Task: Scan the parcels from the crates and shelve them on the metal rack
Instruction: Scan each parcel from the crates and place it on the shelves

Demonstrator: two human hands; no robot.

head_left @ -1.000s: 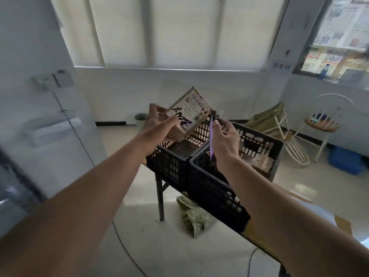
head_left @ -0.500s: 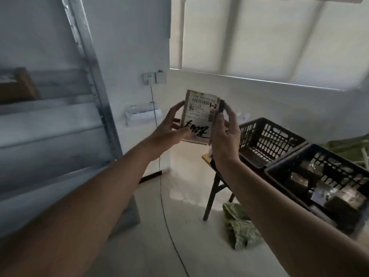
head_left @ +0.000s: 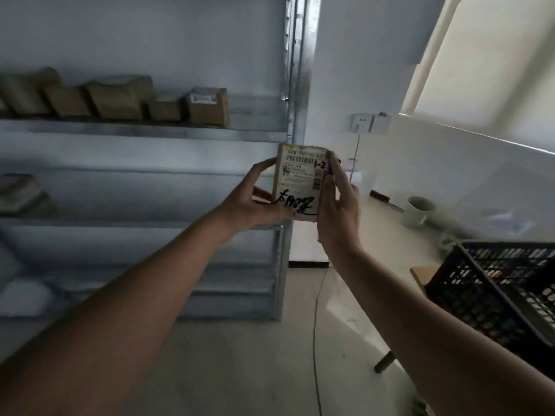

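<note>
I hold a small cardboard parcel (head_left: 300,181) upright at chest height, its white label with barcode, a red "1-2" and black handwriting facing me. My left hand (head_left: 252,199) grips its left side and lower edge. My right hand (head_left: 336,214) pinches its right edge, thumb on the front, with a dark pen (head_left: 330,166) tucked between the fingers. The metal rack (head_left: 150,132) stands just behind and left of the parcel. A black plastic crate (head_left: 495,292) sits at the lower right.
Several brown parcels (head_left: 207,111) line the rack's upper shelf, and a flat one (head_left: 21,192) lies on the shelf below. A wall socket (head_left: 371,124), a floor cable (head_left: 315,325) and a pale bucket (head_left: 419,211) are to the right.
My view has swung left from the crates to the metal rack. Both hands have carried the parcel along, turning it upright, and the right hand has closed onto its right edge.
</note>
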